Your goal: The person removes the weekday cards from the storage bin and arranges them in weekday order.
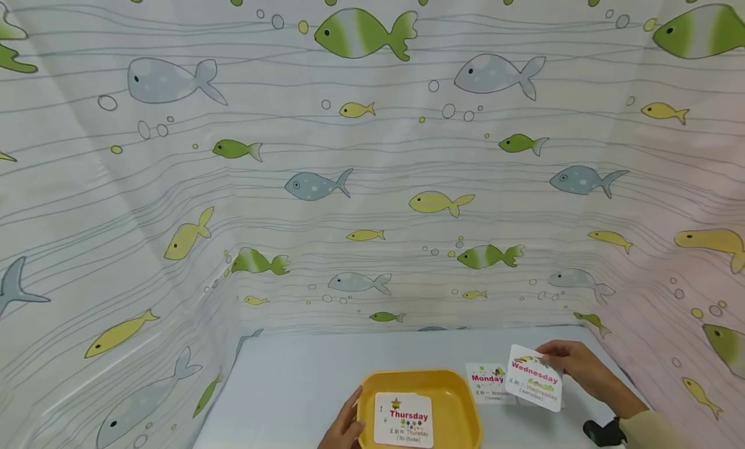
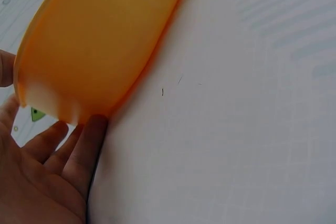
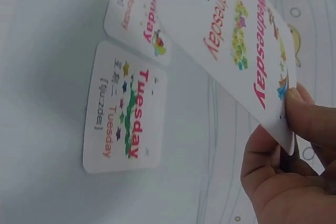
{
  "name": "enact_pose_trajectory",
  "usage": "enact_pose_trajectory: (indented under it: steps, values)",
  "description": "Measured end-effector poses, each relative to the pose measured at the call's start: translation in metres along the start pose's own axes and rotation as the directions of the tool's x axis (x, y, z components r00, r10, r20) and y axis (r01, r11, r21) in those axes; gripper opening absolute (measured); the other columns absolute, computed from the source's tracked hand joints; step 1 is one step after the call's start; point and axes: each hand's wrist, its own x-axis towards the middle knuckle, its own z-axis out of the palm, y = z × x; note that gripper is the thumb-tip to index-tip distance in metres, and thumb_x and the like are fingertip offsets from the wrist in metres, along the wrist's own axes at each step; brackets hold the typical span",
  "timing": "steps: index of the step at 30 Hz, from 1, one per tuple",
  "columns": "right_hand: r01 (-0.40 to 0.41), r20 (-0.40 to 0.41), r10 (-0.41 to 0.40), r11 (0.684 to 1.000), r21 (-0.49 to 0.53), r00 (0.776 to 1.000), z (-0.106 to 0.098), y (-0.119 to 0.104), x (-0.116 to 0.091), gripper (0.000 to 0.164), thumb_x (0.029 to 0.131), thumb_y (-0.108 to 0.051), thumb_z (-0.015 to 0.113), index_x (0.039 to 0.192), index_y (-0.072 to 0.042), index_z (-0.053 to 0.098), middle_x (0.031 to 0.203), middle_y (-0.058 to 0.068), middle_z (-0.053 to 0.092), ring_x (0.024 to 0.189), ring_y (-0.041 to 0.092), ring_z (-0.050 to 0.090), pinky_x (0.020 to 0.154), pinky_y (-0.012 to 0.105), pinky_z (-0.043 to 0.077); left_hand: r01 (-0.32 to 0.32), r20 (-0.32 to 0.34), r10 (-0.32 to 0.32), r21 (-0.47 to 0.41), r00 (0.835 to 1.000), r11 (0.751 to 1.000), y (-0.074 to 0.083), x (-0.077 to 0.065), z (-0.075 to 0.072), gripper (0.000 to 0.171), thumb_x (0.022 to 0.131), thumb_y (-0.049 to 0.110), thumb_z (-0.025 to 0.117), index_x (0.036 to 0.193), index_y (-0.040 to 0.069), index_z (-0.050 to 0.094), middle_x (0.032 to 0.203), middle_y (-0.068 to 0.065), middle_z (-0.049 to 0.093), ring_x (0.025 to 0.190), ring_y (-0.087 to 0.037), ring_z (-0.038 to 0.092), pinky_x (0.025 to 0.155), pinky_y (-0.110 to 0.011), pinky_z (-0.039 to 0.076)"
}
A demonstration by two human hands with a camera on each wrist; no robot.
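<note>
My right hand pinches the Wednesday flashcard by one corner, thumb on its printed face. The card is tilted and raised over the table. Beneath it, the Monday flashcard lies face up, partly overlapped in the head view. Beside that lies the Tuesday flashcard, mostly hidden from the head camera. With my left hand I grip the left side of the yellow plastic tray, thumb at the rim and fingers against the outer wall. Inside the tray sits the Thursday flashcard, face up.
The pale table is enclosed at the back and sides by a fish-print curtain. A dark band circles the right wrist near the sleeve.
</note>
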Motion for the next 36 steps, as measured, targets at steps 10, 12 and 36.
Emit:
enact_pose_trajectory:
  steps: [10, 12, 36]
  values:
    - [-0.020, -0.011, 0.019, 0.988, -0.155, 1.000, -0.029, 0.021, 0.005, 0.027, 0.095, -0.007, 0.062, 0.117, 0.008, 0.065, 0.107, 0.013, 0.070, 0.089, 0.019, 0.059, 0.072, 0.030, 0.051, 0.006, -0.010, -0.005, 0.041, 1.000, 0.999, 0.002, -0.002, 0.002, 0.068, 0.103, 0.022, 0.051, 0.162, 0.020, 0.017, 0.159, -0.033, 0.024, 0.113, -0.035, 0.066, 0.086, -0.048, 0.061]
    - [-0.014, -0.020, 0.010, 0.980, -0.200, 1.000, -0.033, 0.023, 0.007, 0.027, 0.095, -0.006, 0.062, 0.117, 0.008, 0.065, 0.109, 0.015, 0.070, 0.091, 0.020, 0.059, 0.074, 0.030, 0.049, 0.004, -0.008, -0.004, 0.046, 1.000, 0.999, 0.002, -0.001, 0.002, 0.068, 0.103, 0.022, 0.050, 0.162, 0.020, 0.016, 0.159, -0.033, 0.024, 0.116, -0.035, 0.065, 0.087, -0.048, 0.060]
    - [-0.028, -0.164, -0.068, 0.852, -0.523, 0.984, -0.052, 0.049, 0.009, 0.011, 0.090, 0.003, 0.058, 0.098, 0.007, 0.065, 0.090, 0.019, 0.065, 0.081, 0.025, 0.057, 0.069, 0.037, 0.049, 0.045, -0.154, 0.006, 0.326, 0.988, 0.944, 0.006, -0.001, 0.007, 0.063, 0.101, 0.029, 0.053, 0.158, 0.033, 0.028, 0.157, -0.030, 0.032, 0.132, -0.046, 0.051, 0.089, -0.046, 0.059]
